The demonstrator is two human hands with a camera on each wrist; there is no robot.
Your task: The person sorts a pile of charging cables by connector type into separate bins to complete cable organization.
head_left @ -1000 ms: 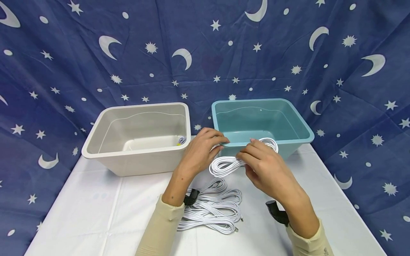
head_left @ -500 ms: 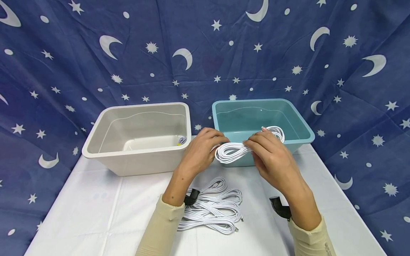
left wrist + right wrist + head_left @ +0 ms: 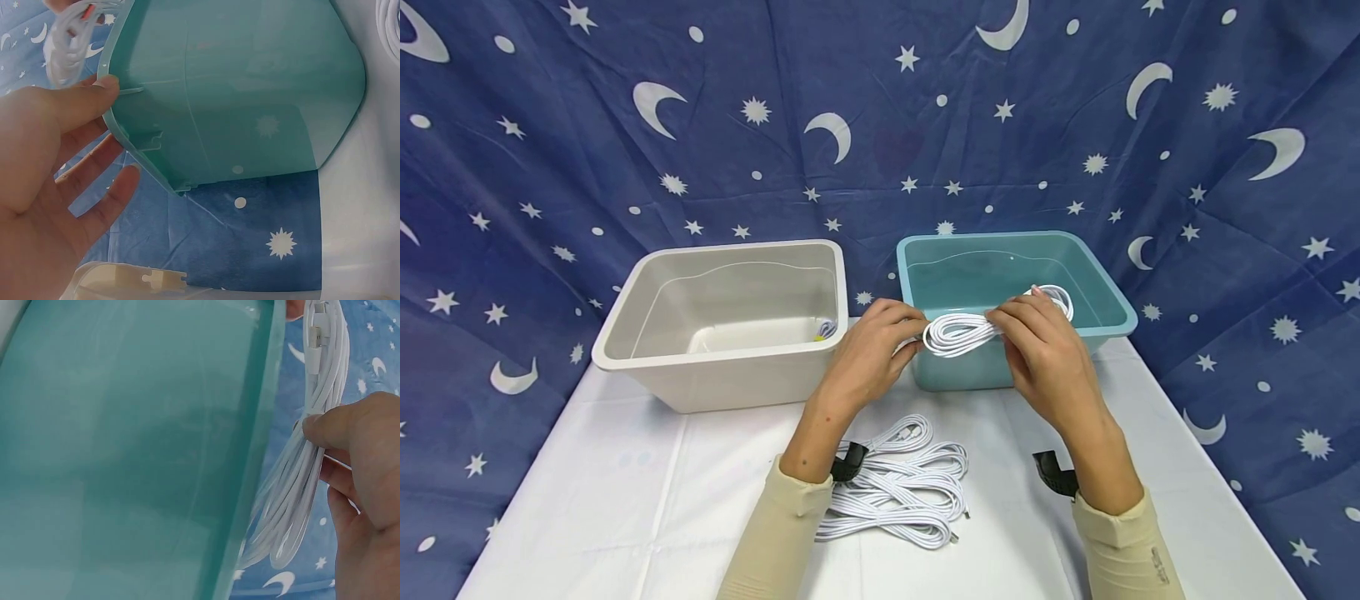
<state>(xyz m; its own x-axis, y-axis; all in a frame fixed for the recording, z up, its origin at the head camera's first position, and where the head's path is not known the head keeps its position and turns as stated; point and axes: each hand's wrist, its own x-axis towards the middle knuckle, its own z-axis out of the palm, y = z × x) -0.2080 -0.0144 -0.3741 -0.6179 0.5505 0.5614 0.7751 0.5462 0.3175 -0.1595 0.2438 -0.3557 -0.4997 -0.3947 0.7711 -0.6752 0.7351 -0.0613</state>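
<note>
A bundled white USB cable (image 3: pixel 957 335) is pinched between the thumb and fingers of my right hand (image 3: pixel 1047 358). It hangs over the front rim of the teal bin (image 3: pixel 958 372); metal connectors (image 3: pixel 315 337) show on the bundle in the right wrist view. My left hand (image 3: pixel 874 350) grips that bin's rim at the near left corner, thumb (image 3: pixel 100 94) on the outside and fingers over the inside. Below the hands, a pile of coiled white cables (image 3: pixel 902 492) lies on the table, partly hidden by the left wrist.
Left of the teal bin stands a beige bin (image 3: pixel 715 379) with a small coiled cord (image 3: pixel 826 329) and a yellow bit in its right corner. A white cloth (image 3: pixel 602 483) covers the table. Behind hangs a blue curtain (image 3: pixel 880 125) with moons and stars.
My right hand has raised the cable bundle and carried it forward and right, from in front of the teal bin to over its rim. The left hand stays on the rim.
</note>
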